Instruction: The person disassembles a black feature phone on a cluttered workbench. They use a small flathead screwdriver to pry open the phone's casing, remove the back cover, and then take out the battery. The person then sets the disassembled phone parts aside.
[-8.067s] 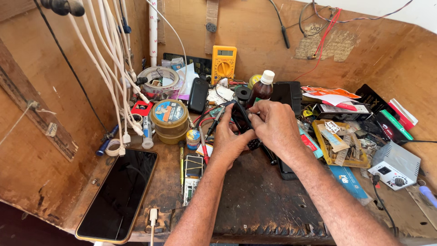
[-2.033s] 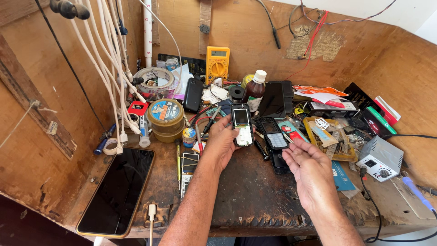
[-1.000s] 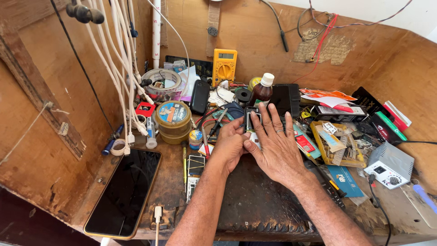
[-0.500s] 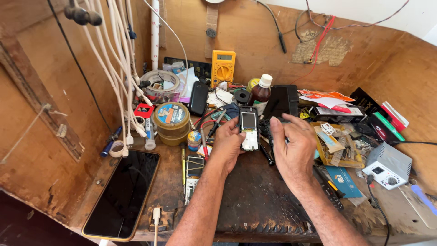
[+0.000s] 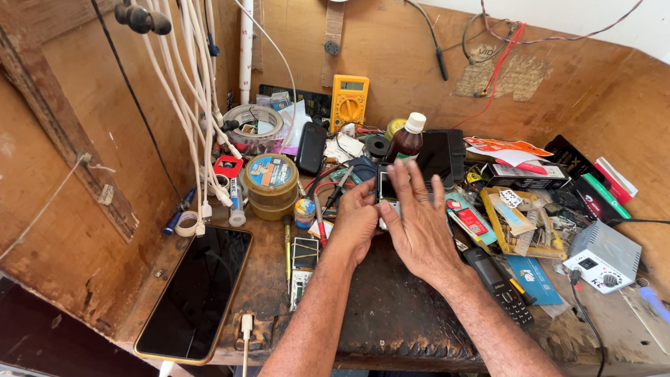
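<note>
A small keypad phone (image 5: 386, 190) is gripped by the left hand (image 5: 354, 220) above the dark mat (image 5: 391, 314), and it is largely covered by the flat right hand (image 5: 417, 220). A big smartphone (image 5: 197, 292) is seen lying left.

Worn wooden workbench (image 5: 391, 328), brown plywood walls (image 5: 63, 230) on 3 sides, white wall strip above, bright even light

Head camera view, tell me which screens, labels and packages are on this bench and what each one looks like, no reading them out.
Smartphone: front left, black screen, gold edge.
Multimeter: back centre, yellow, grey display.
Small phone: between left hand and right hand, mostly covered.
Round tins: left of hands, stacked, blue-labelled lid.
Brown bottle: behind hands, white cap.
</note>
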A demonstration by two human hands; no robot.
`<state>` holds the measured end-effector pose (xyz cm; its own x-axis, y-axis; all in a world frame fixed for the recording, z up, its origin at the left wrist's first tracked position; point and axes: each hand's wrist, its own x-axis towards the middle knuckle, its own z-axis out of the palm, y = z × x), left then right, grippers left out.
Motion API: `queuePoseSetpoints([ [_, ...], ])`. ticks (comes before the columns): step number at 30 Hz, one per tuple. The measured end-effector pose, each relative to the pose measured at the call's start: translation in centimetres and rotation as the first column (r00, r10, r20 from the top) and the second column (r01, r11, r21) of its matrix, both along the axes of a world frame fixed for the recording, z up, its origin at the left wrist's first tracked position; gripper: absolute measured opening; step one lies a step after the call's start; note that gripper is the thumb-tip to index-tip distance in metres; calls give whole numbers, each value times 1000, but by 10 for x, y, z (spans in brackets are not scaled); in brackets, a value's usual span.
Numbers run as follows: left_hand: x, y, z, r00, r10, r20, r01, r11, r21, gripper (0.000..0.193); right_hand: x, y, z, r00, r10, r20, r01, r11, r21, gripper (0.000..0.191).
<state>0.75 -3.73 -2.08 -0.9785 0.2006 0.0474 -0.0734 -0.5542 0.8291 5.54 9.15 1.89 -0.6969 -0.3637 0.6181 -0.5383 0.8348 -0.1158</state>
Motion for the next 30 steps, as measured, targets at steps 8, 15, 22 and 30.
queuePoseSetpoints([
  [8,-3,4,-7,1000,24,1,-24,999,-29,55,13,14,0,952,-305,13,274,838,-472,25],
  [15,-3,2,-6,996,47,-69,-49,999,-20,56,10,2,8,995,-23,-96,19,999,-44,46],
  [22,0,-1,1,999,28,36,-28,1000,3,57,14,1,-4,999,-20,50,14,992,123,62],
  [30,0,-3,2,999,19,39,-20,999,25,55,16,5,-11,981,-180,-72,190,967,168,66],
])
